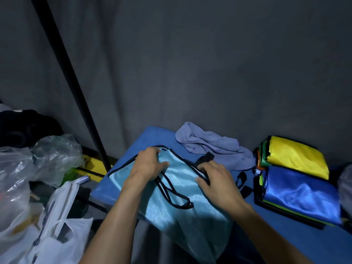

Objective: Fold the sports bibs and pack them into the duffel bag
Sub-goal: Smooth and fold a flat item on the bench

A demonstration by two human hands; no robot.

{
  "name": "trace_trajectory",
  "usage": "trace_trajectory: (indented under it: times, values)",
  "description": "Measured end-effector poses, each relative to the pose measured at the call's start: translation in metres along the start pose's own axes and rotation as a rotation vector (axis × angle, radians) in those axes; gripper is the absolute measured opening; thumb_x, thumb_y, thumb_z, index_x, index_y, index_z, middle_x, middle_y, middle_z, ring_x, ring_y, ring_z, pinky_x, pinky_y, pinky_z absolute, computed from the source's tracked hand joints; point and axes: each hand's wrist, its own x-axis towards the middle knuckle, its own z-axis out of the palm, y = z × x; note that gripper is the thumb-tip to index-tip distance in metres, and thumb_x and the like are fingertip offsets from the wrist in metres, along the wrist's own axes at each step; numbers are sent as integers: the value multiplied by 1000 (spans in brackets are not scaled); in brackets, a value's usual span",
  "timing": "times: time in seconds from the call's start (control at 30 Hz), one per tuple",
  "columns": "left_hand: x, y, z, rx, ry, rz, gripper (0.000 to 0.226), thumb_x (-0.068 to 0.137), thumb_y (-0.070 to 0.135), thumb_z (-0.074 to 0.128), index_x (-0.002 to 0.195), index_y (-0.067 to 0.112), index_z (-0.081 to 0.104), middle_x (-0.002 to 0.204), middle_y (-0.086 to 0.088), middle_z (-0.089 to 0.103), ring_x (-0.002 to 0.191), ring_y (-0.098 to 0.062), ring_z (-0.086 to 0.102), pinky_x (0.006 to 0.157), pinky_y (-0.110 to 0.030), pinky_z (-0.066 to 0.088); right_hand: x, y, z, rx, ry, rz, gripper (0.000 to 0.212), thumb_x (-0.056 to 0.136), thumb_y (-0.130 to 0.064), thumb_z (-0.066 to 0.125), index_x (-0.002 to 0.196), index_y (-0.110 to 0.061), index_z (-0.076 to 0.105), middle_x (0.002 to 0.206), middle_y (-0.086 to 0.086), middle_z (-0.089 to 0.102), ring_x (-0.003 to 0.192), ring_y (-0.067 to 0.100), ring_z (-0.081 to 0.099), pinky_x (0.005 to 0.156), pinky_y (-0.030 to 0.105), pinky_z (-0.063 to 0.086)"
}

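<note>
So you're somewhere in the middle of this one, I'd say. Over on the right there's already a stack of folded bibs (297, 180), yellow and blue on top with green and orange edges peeking out underneath, sitting on the blue surface (285, 242). That part looks done.

Right now you've got the light blue bib (182, 210) spread out in front of you, its lower end hanging off the near edge. Your left hand (147, 164) rests on the top corner, fingers curled over the black-trimmed edge, and it looks like it's gripping the fabric there. Your right hand (215, 178) is on the other shoulder strap, fingers bent down onto the black trim; I can't tell for sure if it's pinching the strap or just pressing it flat. The bib isn't folded yet, the neck loop is still lying open in the middle.

As for the duffel bag, I honestly can't pick it out. There's a crumpled purple towel (211, 143) behind the bib and plastic bags (47, 187) off to the left, but nothing looks packed, so all of that is still ahead.
</note>
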Motion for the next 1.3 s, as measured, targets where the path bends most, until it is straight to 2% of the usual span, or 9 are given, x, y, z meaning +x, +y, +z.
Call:
trace_trajectory:
  times: [0.13,0.33,0.6,0.7,0.9,1.0,1.1,1.23,1.3]
  values:
    - [-3,-3,-2,-35,20,58,12,94,21,70,105,18,70,86,8,67,75,-8,59,74,-26,43,1,0,7,-1,13,33,40,101,-45,54,132,-22,57,124,-3,55,116,21,50,99,40,43]
    - [5,-11,-9,-653,-60,193,18,101,7,59,98,12,76,87,-2,76,80,-16,66,82,-35,52,2,6,-6,24,-52,71,53,99,-59,48,140,-26,51,129,-5,56,124,20,49,99,39,38]
    - [28,-19,4,-342,204,50,22,102,14,53,104,18,74,95,4,73,95,-17,67,80,-26,45,-5,29,-22,-87,-7,33,24,100,-38,55,82,-22,57,81,-9,57,82,21,57,70,37,37]
    - [28,-19,7,-239,251,2,24,103,15,51,112,14,73,103,-1,72,98,-19,62,82,-22,38,-15,37,-23,-151,28,-11,16,99,-35,57,89,-24,64,88,-9,56,88,21,56,75,39,42]
    - [28,-20,8,-207,293,-14,25,104,13,49,114,12,72,99,-1,69,93,-18,58,82,-21,35,-43,40,-18,-400,205,0,20,83,-35,68,85,-15,64,84,5,57,71,32,57,54,38,44]
    - [26,-21,10,-182,341,44,23,102,11,51,108,7,72,99,-7,73,100,-29,63,83,-26,39,-53,42,-14,-330,161,100,21,84,-35,73,86,-16,62,82,3,57,63,31,62,47,33,41]
    - [22,-19,11,-136,373,121,19,100,11,53,94,5,69,84,-8,71,82,-28,60,76,-31,42,-56,40,-15,-311,164,99,14,85,-32,74,87,-20,67,79,1,60,59,30,63,45,31,38]
    - [15,-20,6,-117,369,132,22,102,13,51,98,3,69,89,-15,72,78,-25,55,73,-30,37,-56,32,-23,-289,137,128,20,101,-37,52,101,-26,68,96,-3,64,82,27,67,60,36,47]
    - [12,-21,5,-75,332,118,28,103,19,51,118,0,66,112,-21,70,101,-37,60,87,-37,43,-55,30,-26,-242,112,146,25,104,-39,46,105,-27,67,104,-5,62,92,24,66,68,37,49]
